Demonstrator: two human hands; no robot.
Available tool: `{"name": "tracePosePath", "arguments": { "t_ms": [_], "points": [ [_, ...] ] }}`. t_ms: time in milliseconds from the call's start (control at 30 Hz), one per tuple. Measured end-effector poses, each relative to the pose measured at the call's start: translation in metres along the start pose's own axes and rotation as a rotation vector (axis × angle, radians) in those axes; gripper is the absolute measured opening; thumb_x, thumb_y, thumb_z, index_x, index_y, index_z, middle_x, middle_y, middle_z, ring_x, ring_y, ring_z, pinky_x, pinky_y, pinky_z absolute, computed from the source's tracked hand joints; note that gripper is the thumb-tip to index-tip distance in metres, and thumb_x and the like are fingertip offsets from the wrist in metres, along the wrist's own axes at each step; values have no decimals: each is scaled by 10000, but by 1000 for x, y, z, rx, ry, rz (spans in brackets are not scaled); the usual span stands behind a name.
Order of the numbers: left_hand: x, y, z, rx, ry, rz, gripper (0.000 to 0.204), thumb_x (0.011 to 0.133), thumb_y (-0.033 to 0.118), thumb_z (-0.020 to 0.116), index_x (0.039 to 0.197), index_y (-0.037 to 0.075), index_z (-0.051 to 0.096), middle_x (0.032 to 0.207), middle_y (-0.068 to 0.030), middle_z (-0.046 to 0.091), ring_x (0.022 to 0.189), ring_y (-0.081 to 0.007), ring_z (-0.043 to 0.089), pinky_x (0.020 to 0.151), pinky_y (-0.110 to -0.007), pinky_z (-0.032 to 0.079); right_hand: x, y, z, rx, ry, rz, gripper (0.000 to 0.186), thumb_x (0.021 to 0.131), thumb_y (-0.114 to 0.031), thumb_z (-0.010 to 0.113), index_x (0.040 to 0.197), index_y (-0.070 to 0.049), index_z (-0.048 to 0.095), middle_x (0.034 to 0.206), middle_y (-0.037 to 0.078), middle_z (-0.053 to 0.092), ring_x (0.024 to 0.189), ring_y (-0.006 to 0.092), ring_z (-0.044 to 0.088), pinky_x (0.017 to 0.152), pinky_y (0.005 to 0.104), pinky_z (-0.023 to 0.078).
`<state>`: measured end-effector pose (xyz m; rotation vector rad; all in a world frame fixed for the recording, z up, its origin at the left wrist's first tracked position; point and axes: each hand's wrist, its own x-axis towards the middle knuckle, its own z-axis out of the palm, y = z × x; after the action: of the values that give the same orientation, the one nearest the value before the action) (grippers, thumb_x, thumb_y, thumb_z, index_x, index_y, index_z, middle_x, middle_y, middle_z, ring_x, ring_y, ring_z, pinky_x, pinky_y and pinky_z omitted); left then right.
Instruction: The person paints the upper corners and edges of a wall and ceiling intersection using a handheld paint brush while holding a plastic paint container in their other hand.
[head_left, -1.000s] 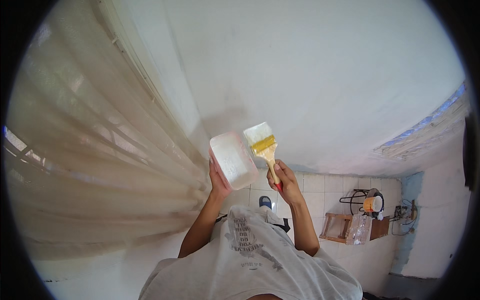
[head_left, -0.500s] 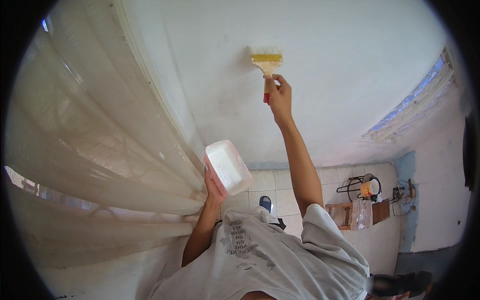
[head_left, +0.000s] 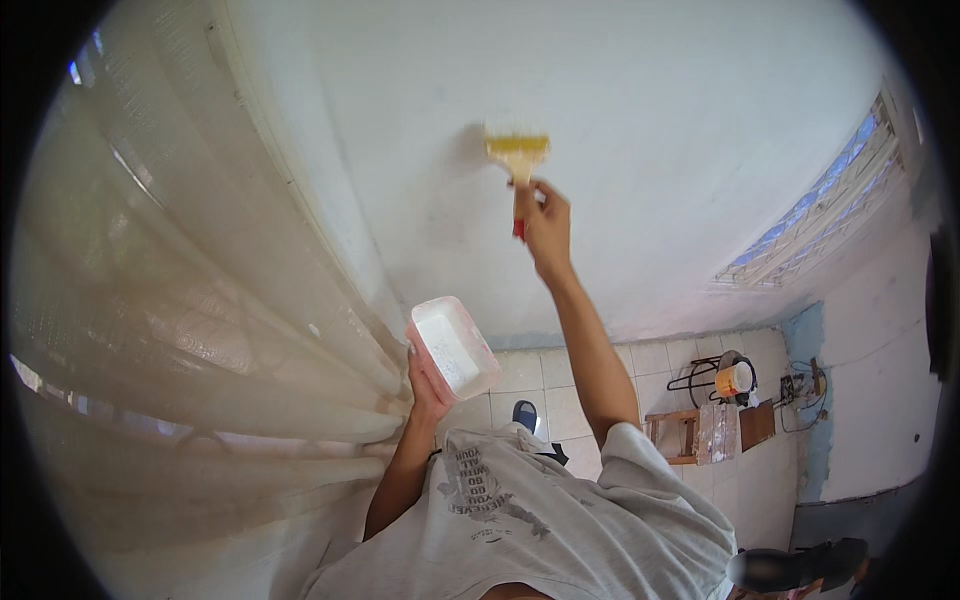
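Wall [head_left: 620, 120] ahead; curtain [head_left: 200, 310] along the left; window [head_left: 815, 215] at far right. Brush [head_left: 518, 146] in the right hand [head_left: 547, 228], before the wall, farther forward than the tub [head_left: 482, 382]. Tub in the left hand [head_left: 426, 388], right of the curtain. Slipper [head_left: 525, 413] on the floor [head_left: 572, 412]. Stool [head_left: 688, 382] near the floor's far right corner, bucket [head_left: 735, 380] at its right side, frame [head_left: 672, 414] just behind.

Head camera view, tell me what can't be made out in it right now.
All in the head view:
Left hand: some fingers are hidden by the pinkish tub.
Brush: pale bristle tips blend into the whitish wall, so contact is unclear.
Sheer curtain: it veils what lies behind.
Orange-and-white bucket: contents are too small to tell.
Dark object at far right: cut off by the picture's rim.
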<state>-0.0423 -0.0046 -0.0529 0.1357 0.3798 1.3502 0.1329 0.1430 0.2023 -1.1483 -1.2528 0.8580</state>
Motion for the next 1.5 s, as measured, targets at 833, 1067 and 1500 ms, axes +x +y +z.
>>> {"name": "tracePosePath", "arguments": {
  "t_ms": [833,1067,1500],
  "points": [
    [-15,4,-12,43,81,57,760,1063,671,346,1611,145,355,1560,-99,511,1387,-336,549,1168,-561,447,-21,42,70,166,-154,155,363,1059,-286,616,1094,74,643,602,62,610,486,99,536,438,282,382],
    [-38,18,45,135,-92,139,775,1067,677,285,1613,129,341,1536,-136,520,1378,-354,554,1155,-561,465,38,-33,103,144,-86,-155,335,1058,-251,600,1083,79,655,575,73,622,453,119,541,414,299,383],
    [-44,24,47,141,-56,101,768,1072,642,227,1621,113,315,1544,-142,508,1392,-347,543,1167,-560,451,-10,6,109,258,-189,148,340,1042,-257,610,1086,73,676,606,51,578,451,107,494,416,263,340]
  ]
}}
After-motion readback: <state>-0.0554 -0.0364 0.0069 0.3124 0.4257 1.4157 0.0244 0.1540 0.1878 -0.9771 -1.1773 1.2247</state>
